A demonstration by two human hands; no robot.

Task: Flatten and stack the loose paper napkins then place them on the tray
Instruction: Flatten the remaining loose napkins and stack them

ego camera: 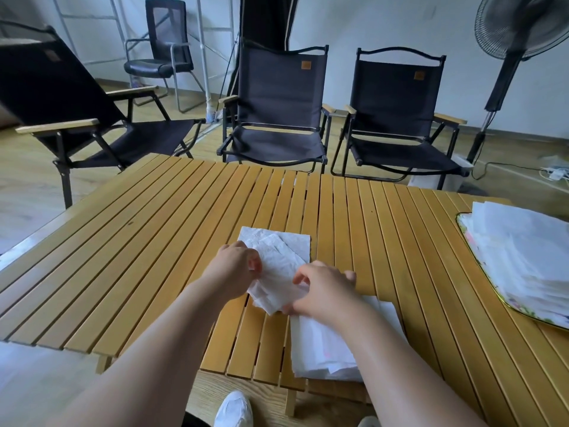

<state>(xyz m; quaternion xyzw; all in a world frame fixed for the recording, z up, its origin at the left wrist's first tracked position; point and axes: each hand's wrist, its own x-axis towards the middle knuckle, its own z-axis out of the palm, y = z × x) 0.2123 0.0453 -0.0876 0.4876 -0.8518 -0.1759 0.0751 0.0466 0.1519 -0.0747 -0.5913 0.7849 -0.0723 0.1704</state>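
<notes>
Your left hand (235,268) and right hand (323,292) each pinch an edge of one crumpled napkin (278,272), likely to pull it flat above the table (154,241). A flattened stack (317,349) lies under your right forearm. The tray (462,224), far right, already carries napkins.

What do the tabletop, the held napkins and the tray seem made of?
Tabletop: yellowish wooden slats, smooth with a slight sheen. Napkins: thin white paper, embossed and creased. Tray: glossy, floral print with gold rim; plastic or metal, cannot tell.
</notes>
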